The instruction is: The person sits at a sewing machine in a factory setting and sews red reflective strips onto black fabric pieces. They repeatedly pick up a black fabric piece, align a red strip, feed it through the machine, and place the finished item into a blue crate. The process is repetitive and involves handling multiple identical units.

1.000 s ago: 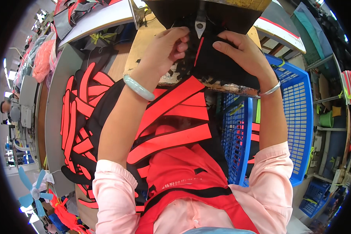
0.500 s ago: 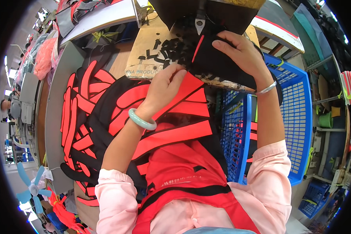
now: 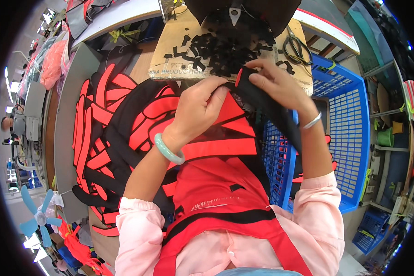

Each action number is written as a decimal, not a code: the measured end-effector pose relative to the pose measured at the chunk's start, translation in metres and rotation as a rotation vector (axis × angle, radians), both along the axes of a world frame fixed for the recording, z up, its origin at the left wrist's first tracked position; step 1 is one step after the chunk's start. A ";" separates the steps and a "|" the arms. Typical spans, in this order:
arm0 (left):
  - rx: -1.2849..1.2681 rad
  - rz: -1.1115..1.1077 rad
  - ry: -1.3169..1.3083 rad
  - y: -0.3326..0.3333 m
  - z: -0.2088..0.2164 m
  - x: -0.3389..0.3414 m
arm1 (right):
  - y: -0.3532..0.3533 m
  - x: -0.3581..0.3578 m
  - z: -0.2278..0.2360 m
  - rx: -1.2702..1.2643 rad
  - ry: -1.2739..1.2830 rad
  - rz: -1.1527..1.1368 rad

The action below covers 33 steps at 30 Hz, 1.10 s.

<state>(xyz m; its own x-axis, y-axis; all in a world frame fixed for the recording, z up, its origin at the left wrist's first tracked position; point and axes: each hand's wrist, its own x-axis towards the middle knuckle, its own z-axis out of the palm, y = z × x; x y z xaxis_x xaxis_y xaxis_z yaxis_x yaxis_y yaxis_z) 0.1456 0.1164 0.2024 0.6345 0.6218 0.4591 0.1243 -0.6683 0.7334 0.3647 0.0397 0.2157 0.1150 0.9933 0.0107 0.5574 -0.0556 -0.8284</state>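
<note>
I see two hands at work on one black strip with a little red edge (image 3: 269, 108), which hangs between them and runs down under the right arm. The left hand (image 3: 202, 103) pinches one end with its thumb and finger, and the right hand (image 3: 276, 87) pinches the strip close by. There is one pair of scissors (image 3: 299, 49) just past the right hand, one blue basket (image 3: 349, 138) to its lower right, and one metal tip (image 3: 234, 16) beyond both hands. Half a second ago the black strip lay on the wooden surface (image 3: 170, 39) by the tip; now it is pulled back nearer the person, and the scissors show. The black scraps (image 3: 230, 50) beyond the hands and the red and black strips (image 3: 117, 110) left of the left hand overlap too much to count. The right wrist and arm hide part of the held strip.
</note>
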 end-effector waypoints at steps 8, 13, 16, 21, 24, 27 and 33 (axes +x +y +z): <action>0.207 0.012 0.203 0.012 0.028 0.003 | -0.020 -0.037 -0.018 0.102 0.396 0.015; 0.119 -0.096 0.312 0.042 0.052 0.002 | -0.016 -0.014 0.022 0.173 -0.039 -0.052; -0.030 -0.162 0.214 0.061 0.056 0.008 | -0.001 -0.002 0.046 0.148 -0.224 -0.008; -0.250 -0.093 0.296 0.098 0.056 0.022 | 0.028 0.013 0.043 0.140 -0.223 -0.046; -0.242 -0.094 0.313 0.110 0.054 0.029 | 0.040 0.021 0.036 0.146 -0.192 -0.054; -0.366 -0.092 0.337 0.121 0.053 0.035 | 0.051 0.027 0.031 0.169 -0.201 -0.047; -0.297 -0.088 0.282 0.139 0.046 0.041 | 0.059 0.029 0.028 0.267 -0.202 -0.076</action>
